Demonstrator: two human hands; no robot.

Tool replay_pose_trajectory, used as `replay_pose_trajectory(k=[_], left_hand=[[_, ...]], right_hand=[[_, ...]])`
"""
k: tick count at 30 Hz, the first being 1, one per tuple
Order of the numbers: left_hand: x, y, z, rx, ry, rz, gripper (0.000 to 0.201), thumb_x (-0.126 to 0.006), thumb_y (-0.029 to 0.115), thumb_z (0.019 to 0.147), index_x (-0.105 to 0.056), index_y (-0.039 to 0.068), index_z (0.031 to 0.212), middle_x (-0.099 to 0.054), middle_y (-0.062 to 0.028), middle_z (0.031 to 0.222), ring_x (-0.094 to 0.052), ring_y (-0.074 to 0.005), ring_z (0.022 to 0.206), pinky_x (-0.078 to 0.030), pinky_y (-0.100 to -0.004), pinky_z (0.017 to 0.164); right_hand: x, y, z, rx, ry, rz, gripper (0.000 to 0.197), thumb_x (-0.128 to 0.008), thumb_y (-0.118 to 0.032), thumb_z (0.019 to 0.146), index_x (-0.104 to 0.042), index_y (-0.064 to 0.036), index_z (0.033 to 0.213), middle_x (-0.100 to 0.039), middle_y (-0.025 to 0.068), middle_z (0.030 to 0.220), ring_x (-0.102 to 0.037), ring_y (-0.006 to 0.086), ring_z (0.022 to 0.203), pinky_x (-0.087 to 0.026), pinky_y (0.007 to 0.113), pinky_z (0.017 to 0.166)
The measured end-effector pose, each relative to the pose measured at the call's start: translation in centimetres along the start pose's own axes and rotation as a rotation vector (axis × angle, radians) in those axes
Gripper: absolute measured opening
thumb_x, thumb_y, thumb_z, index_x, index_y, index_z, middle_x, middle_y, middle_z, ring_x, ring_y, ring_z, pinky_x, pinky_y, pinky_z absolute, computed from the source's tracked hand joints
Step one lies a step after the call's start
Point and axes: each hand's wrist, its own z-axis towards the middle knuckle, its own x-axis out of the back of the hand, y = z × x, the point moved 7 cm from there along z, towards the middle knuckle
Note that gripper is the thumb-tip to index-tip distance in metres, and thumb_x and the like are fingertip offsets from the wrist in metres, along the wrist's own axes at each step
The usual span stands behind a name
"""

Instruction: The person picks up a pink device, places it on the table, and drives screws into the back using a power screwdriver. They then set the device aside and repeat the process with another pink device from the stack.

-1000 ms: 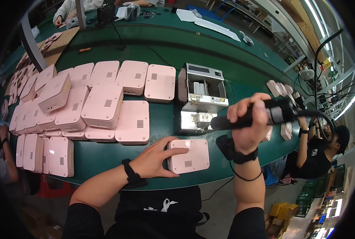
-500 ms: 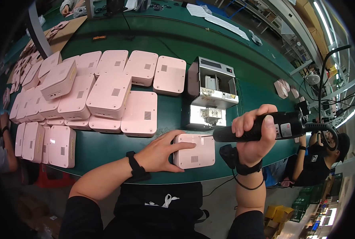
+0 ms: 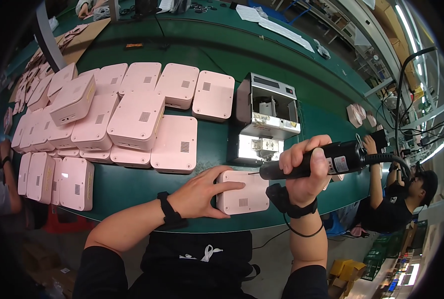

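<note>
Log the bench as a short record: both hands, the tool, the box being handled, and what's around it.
Left hand: grasping the left end of the pink box, one finger on top
Right hand: gripping the black driver
Driver bit: pointing left at the box's far edge; contact unclear
Box pose: flat, vent slots up
Behind it: silver machine
To the left: stacked pink boxes
Far right: co-worker in black
</note>
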Motion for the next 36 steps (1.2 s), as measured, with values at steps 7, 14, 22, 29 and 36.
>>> replay_pose_trajectory(k=[7, 14, 22, 29, 36], left_hand=[[0.1, -0.1, -0.3, 0.009, 0.003, 0.014, 0.078, -0.089, 0.032, 0.067, -0.056, 0.026, 0.137, -0.043, -0.0150, 0.140, -0.050, -0.0365, 0.128, -0.046, -0.0448, 0.105], [-0.2, 0.1, -0.2, -0.002, 0.000, 0.018, 0.077, -0.089, 0.032, 0.067, -0.056, 0.026, 0.137, -0.043, -0.0146, 0.140, -0.050, -0.0360, 0.128, -0.045, -0.0447, 0.106], [0.2, 0.0, -0.3, 0.012, 0.022, -0.002, 0.074, -0.090, 0.032, 0.067, -0.059, 0.024, 0.134, -0.045, -0.0150, 0.141, -0.050, -0.0357, 0.128, -0.046, -0.0442, 0.105], [0.1, -0.1, -0.4, 0.010, 0.017, 0.006, 0.076, -0.089, 0.028, 0.067, -0.057, 0.025, 0.136, -0.043, -0.0137, 0.141, -0.049, -0.0364, 0.129, -0.044, -0.0437, 0.107], [0.0, 0.2, -0.4, -0.015, 0.031, -0.013, 0.075, -0.088, 0.023, 0.065, -0.059, 0.022, 0.134, -0.043, -0.0146, 0.142, -0.049, -0.0368, 0.130, -0.044, -0.0436, 0.108]], right_hand=[[0.4, -2.7, 0.7, 0.075, 0.075, 0.002, 0.022, -0.052, -0.029, 0.098, -0.047, -0.0084, 0.104, -0.050, 0.0060, 0.068, -0.046, 0.0159, 0.050, -0.044, 0.033, 0.053], [1.3, -2.8, 4.1, 0.082, 0.163, -0.079, 0.019, -0.048, -0.027, 0.100, -0.048, -0.0083, 0.103, -0.050, 0.0053, 0.067, -0.046, 0.0159, 0.050, -0.043, 0.033, 0.054], [-2.5, -3.6, 0.5, -0.006, 0.025, 0.048, 0.024, -0.049, -0.032, 0.099, -0.046, -0.0087, 0.104, -0.050, 0.0056, 0.067, -0.048, 0.0157, 0.050, -0.045, 0.033, 0.055], [-5.3, -2.7, -0.5, 0.018, -0.116, 0.098, 0.031, -0.051, -0.037, 0.097, -0.043, -0.0080, 0.105, -0.051, 0.0066, 0.068, -0.048, 0.0161, 0.051, -0.046, 0.033, 0.055], [-6.6, -0.4, -1.0, -0.024, -0.187, 0.084, 0.034, -0.061, -0.033, 0.093, -0.041, -0.0065, 0.103, -0.052, 0.0087, 0.069, -0.049, 0.0166, 0.052, -0.046, 0.033, 0.053]])
